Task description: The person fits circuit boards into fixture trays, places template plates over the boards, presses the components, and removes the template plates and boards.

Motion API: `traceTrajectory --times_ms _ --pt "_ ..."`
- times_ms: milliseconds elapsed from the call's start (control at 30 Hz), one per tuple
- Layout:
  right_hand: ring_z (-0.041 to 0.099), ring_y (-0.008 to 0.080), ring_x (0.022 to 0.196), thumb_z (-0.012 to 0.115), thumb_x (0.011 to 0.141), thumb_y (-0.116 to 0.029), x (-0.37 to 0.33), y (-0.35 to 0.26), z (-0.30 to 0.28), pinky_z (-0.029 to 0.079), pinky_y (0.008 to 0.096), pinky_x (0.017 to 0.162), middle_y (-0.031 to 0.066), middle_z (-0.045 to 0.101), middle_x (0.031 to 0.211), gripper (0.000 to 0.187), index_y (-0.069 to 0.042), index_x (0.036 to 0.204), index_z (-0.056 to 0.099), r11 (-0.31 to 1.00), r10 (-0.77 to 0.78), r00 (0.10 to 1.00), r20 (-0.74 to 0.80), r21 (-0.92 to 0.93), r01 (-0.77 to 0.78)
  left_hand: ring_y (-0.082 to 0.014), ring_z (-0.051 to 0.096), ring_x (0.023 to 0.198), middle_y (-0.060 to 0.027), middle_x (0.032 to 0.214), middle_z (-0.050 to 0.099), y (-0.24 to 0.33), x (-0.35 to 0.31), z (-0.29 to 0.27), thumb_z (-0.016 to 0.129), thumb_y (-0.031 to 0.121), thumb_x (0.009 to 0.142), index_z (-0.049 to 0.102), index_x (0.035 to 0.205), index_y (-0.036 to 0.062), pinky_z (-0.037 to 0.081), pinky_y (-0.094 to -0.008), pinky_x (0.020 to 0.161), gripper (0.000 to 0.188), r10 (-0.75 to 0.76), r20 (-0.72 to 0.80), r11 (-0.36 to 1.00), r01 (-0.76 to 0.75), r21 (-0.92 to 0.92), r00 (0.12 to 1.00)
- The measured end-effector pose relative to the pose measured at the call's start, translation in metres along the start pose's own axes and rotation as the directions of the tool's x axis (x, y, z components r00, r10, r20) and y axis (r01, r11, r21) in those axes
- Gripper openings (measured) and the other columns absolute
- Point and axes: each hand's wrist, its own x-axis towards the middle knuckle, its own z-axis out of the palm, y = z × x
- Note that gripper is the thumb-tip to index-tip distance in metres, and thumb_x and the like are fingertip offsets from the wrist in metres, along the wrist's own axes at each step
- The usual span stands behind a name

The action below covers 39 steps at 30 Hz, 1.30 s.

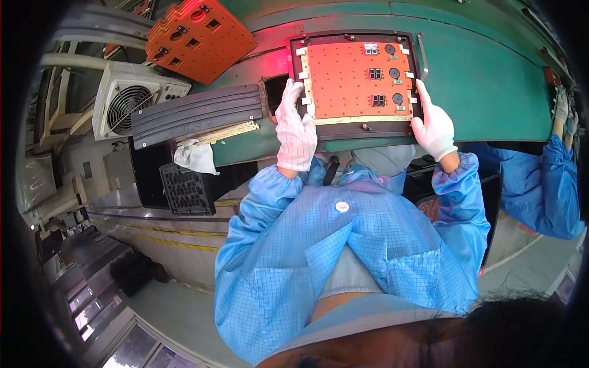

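Observation:
A black rectangular frame (343, 130) lies on the green bench surface in front of me. It surrounds an orange panel (337, 80) dotted with small holes. Dark digit displays (375, 74) and round black components (397, 98) sit in rows toward the panel's right side. White clips (303, 75) line the frame's side edges. My left hand (296, 132), in a white striped glove, grips the frame's left edge near the front corner. At the opposite edge, my white-gloved right hand (435, 126) holds the near right corner, forefinger stretched along the side. Fingers beneath the frame are hidden.
A larger orange perforated plate (202, 40) stands at the far left, beside a white fan unit (126, 101). Nearer are a dark ridged cover (196, 113), a white cloth (195, 156) and a black tray (187, 190). A co-worker's blue sleeve (555, 178) shows at right.

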Motion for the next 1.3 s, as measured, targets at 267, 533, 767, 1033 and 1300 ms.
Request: traceTrajectory --times_ms 267,533,767,1033,1300 --pt "0.051 0.0355 0.101 0.056 0.074 -0.014 0.036 -0.014 -0.007 0.042 0.0415 0.086 0.0186 0.054 0.11 0.061 -0.002 0.131 0.039 0.852 -0.396 0.902 -0.174 -0.435 0.291 -0.0352 0.049 0.106 -0.0121 0.101 0.061 0.013 0.013 -0.011 0.047 -0.003 0.067 0.054 0.116 0.0073 0.038 -0.0446 0.093 0.051 0.221 0.168 0.91 -0.265 0.318 0.961" --pt "0.046 0.039 0.113 0.062 0.076 -0.026 0.055 -0.005 0.012 0.037 0.0417 0.096 0.0264 0.043 0.127 0.059 0.007 0.121 0.045 0.92 -0.31 0.921 -0.236 -0.318 0.229 -0.0285 0.055 0.109 -0.0163 0.113 0.052 0.006 0.024 -0.024 0.035 -0.02 0.064 0.047 0.116 -0.0014 0.046 -0.036 0.094 0.056 0.078 0.254 0.948 0.007 -0.318 0.964" --pt "0.04 0.0312 0.126 0.065 0.078 -0.014 0.053 0.008 0.003 0.036 0.0328 0.101 0.0214 0.037 0.137 0.059 0.003 0.129 0.042 0.98 -0.112 0.978 -0.178 0.144 0.138 -0.033 0.057 0.106 -0.018 0.114 0.051 -0.004 0.02 -0.021 0.037 -0.013 0.071 0.049 0.115 0.0003 0.047 -0.0353 0.09 0.047 -0.033 0.265 0.886 0.151 -0.438 0.964" --pt "0.051 0.0228 0.113 0.062 0.08 0.0 0.079 -0.049 -0.04 0.045 0.0308 0.091 0.0151 0.048 0.125 0.065 0.004 0.136 0.029 0.517 -0.049 0.978 -0.204 0.833 0.199 -0.0285 0.052 0.115 -0.0188 0.122 0.049 -0.002 0.031 -0.036 0.049 -0.012 0.078 0.035 0.125 -0.0051 0.044 -0.0303 0.091 0.049 0.015 0.217 0.876 0.092 -0.473 0.976" --pt "0.062 0.018 0.093 0.063 0.073 0.008 0.159 -0.204 -0.038 0.05 0.0285 0.081 0.0106 0.062 0.106 0.047 -0.004 0.117 0.055 0.488 -0.752 0.533 -0.388 0.216 0.846 -0.0204 0.057 0.062 -0.0048 0.062 0.055 0.081 0.017 -0.122 0.069 0.024 0.064 0.06 0.064 0.0139 0.042 -0.032 0.054 0.014 0.66 0.319 0.748 -0.551 -0.371 0.68"
